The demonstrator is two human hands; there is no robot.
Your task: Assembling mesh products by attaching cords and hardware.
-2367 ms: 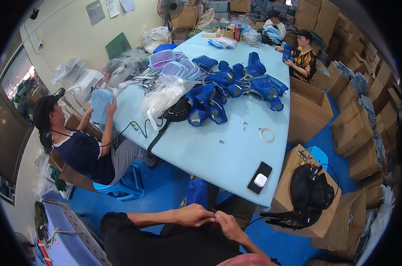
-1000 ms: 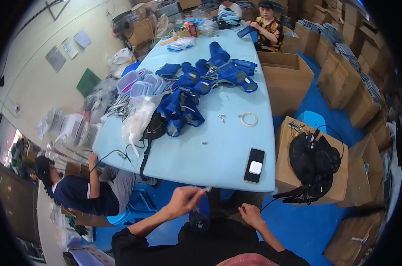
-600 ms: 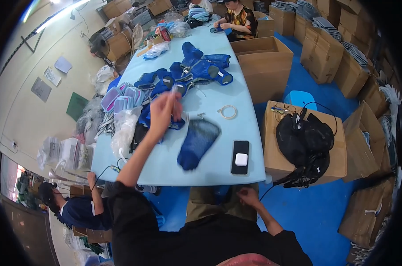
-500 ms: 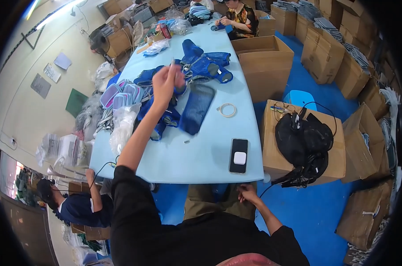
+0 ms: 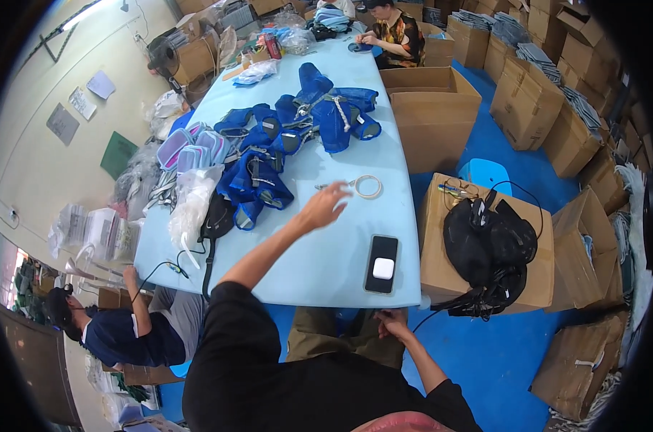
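My left hand [image 5: 326, 206] is over the light blue table [image 5: 319, 270], fingers apart, with nothing visible in it. Just beyond its fingers are a roll of pale tape [image 5: 368, 186] and a small metal tool [image 5: 332, 186], partly hidden and too small to name. My right hand [image 5: 391, 323] rests on my lap by the table's near edge, fingers loosely spread. Farther up lies a heap of blue mesh pieces [image 5: 258, 180] with grey trim. On its right part is a blue mesh piece [image 5: 334, 128] with a whitish cord.
A phone [image 5: 381, 264] with a white case on it lies near the right corner. Light blue and purple pouches [image 5: 195, 155] and a clear plastic bag [image 5: 195, 209] line the left edge. A black bag [image 5: 488, 245] sits on a carton at right. Two co-workers sit nearby.
My left hand has come down from above the heap toward the tape roll. The blue mesh piece seen below it now lies on the heap's right part. My right hand stays on my lap.
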